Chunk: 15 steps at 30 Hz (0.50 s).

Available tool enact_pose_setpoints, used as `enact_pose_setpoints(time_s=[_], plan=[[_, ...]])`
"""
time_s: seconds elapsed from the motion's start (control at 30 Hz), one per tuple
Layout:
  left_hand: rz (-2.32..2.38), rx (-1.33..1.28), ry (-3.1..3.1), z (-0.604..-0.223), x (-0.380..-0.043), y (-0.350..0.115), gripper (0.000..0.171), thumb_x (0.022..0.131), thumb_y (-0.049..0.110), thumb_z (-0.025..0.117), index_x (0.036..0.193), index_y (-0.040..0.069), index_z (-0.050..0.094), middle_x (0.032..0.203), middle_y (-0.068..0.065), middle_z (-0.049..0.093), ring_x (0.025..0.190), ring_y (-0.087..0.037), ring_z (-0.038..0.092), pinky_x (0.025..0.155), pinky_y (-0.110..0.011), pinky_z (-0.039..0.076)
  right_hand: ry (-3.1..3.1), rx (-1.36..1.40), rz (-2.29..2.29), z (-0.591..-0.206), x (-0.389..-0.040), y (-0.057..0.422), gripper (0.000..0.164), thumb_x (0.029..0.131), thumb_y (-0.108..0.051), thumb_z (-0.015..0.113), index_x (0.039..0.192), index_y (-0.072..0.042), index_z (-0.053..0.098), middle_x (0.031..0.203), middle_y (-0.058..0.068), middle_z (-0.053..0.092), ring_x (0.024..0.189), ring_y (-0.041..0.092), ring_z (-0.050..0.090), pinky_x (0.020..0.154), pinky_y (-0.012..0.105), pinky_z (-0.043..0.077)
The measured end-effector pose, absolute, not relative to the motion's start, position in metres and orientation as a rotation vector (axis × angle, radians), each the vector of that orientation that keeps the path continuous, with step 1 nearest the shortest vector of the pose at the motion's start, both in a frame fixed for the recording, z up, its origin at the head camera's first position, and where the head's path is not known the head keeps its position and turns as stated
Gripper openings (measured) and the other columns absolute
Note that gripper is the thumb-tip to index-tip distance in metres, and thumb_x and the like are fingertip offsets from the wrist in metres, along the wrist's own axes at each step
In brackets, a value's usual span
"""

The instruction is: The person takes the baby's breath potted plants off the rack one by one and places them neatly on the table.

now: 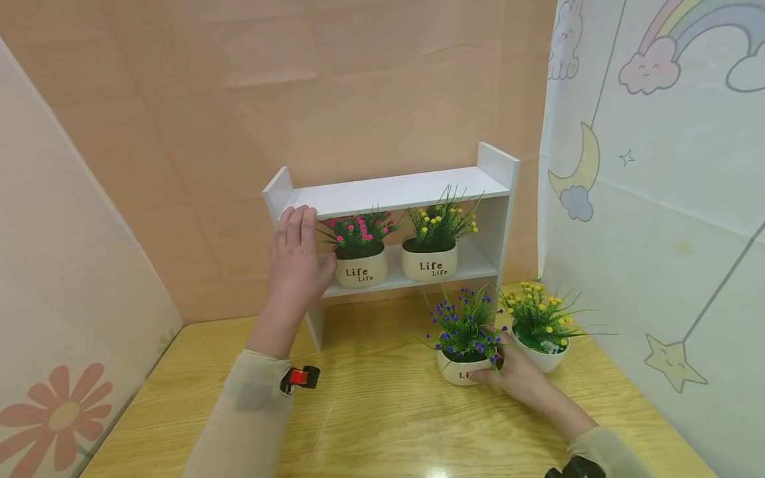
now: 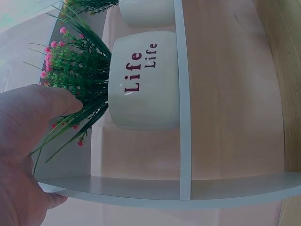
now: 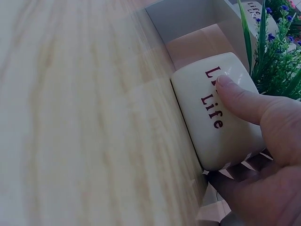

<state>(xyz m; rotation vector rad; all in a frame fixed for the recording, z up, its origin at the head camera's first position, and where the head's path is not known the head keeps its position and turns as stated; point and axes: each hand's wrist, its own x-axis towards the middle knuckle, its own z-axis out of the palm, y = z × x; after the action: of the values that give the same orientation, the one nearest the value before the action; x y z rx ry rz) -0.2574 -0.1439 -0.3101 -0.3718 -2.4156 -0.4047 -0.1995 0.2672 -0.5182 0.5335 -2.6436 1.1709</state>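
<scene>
My left hand (image 1: 297,255) holds the left upright of a small white shelf unit (image 1: 394,192), its thumb inside by the pink flowers and a fingertip outside the panel. Beside that thumb, a cream pot of pink flowers (image 1: 361,269) stands on the middle board. My right hand (image 1: 516,368) grips a cream pot of purple flowers (image 1: 463,368) in front of the unit's right end. Its thumb (image 3: 242,96) presses over the "Life" lettering while the fingers reach round the side. In the right wrist view the pot's base is right at the wooden tabletop.
A pot of yellow flowers (image 1: 429,264) shares the middle board with the pink one. Another yellow-flowered pot (image 1: 540,352) stands on the wooden table (image 1: 358,398), right of my right hand. Behind is a tan backdrop (image 1: 358,86); a printed panel (image 1: 651,265) borders the right.
</scene>
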Motion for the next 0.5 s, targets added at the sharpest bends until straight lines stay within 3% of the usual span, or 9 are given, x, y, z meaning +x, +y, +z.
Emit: enact_pose_setpoints(time_s=[0.27,0.5], plan=[[-0.408,-0.37,-2.418,-0.31,-0.258,-0.144,0.093,0.096,0.018,0.083,0.166,0.003,0.023,0.172,-0.019,0.025,0.166,-0.04,0.011,0.13,-0.061,0.023,-2.651,0.512,1.235,-0.51,-0.194,0.264,0.109,0.086,-0.034,0.096,0.165,0.008,0.033,0.164,0.04,0.037,0.147,0.065,0.041,0.117,0.075,0.037],[-0.423,-0.373,-2.421,-0.31,-0.258,-0.145,0.095,0.096,0.019,0.083,0.167,0.003,0.023,0.173,-0.02,0.025,0.166,-0.04,0.01,0.13,-0.061,0.021,-2.671,0.472,1.25,-0.506,-0.189,0.261,0.114,0.086,-0.036,0.096,0.167,0.01,0.029,0.168,0.041,0.032,0.15,0.067,0.032,0.117,0.073,0.034]])
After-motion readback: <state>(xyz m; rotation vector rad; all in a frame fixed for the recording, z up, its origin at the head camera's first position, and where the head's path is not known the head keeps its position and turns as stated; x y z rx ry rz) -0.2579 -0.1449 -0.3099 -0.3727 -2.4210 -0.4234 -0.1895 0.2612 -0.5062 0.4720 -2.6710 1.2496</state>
